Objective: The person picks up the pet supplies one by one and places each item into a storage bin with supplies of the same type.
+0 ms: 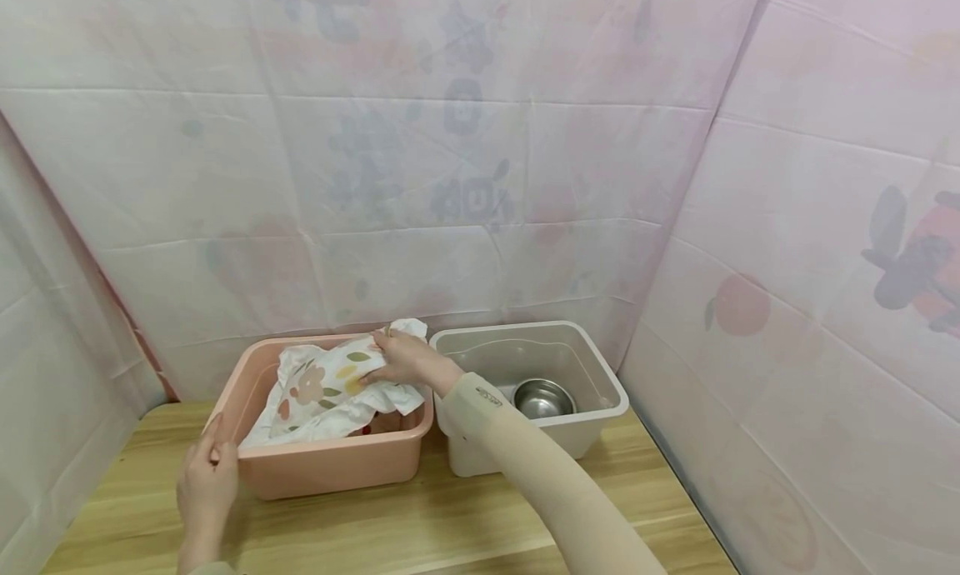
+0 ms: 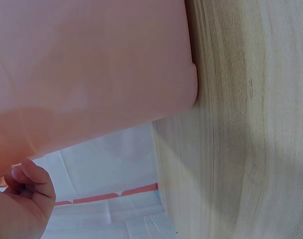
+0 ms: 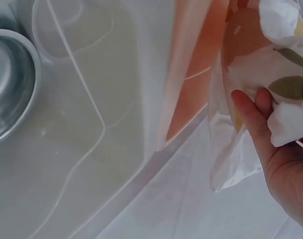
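A white pillow (image 1: 318, 392) with a flower-and-leaf print and ruffled edges lies slanted in the pink plastic bin (image 1: 337, 472), overlapping its rim. My right hand (image 1: 411, 360) grips the pillow near its upper right corner; in the right wrist view, thumb and fingers of that hand (image 3: 283, 167) close on the white fabric. At the bin's left front corner, my left hand (image 1: 206, 483) holds the rim. The left wrist view has the curled fingers of this hand (image 2: 32, 199) right at the edge of the bin wall (image 2: 91, 64). Under the pillow, a small red item (image 1: 367, 430) shows inside the bin.
Close on the right stands a grey-white bin (image 1: 592, 367) with a round metal bowl (image 1: 543, 398) inside. Both bins sit on a wood-grain table (image 1: 360, 529). Printed cloth walls (image 1: 420, 167) enclose the back and sides.
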Motion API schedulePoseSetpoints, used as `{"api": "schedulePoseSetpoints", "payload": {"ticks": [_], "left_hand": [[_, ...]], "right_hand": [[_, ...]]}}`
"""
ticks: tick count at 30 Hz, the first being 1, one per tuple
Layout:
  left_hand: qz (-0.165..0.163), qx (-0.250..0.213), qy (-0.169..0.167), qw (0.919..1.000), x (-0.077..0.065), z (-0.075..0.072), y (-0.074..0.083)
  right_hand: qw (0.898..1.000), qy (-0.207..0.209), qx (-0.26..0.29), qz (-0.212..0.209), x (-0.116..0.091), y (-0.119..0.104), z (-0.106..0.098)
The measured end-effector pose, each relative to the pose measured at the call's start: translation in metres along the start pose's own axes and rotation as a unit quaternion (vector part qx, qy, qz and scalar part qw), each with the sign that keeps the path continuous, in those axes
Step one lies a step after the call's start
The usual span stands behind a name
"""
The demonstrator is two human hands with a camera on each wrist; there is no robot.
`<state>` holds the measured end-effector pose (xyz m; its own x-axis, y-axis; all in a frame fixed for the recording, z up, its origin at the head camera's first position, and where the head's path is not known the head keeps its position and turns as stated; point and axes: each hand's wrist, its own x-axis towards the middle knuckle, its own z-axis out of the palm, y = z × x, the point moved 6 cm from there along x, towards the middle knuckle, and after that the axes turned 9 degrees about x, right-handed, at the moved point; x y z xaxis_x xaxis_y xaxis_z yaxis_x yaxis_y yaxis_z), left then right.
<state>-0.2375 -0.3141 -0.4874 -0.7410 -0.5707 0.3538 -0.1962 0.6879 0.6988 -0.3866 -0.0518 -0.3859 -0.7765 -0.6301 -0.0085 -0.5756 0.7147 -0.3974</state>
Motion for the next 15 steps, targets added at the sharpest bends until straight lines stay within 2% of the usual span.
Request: {"api": "schedulePoseSetpoints", "payload": {"ticks": [10,15], "left_hand": [[-0.011,-0.005,-0.029,0.9995,0.001,0.001,-0.002],[-0.014,-0.004,-0.022,0.9997,0.0,0.001,-0.002]], "right_hand": [[1.0,-0.024,-0.013,0.007,0.011,0.0,0.005],[0.999,-0.031,-0.024,0.016,0.016,-0.001,0.008]]}}
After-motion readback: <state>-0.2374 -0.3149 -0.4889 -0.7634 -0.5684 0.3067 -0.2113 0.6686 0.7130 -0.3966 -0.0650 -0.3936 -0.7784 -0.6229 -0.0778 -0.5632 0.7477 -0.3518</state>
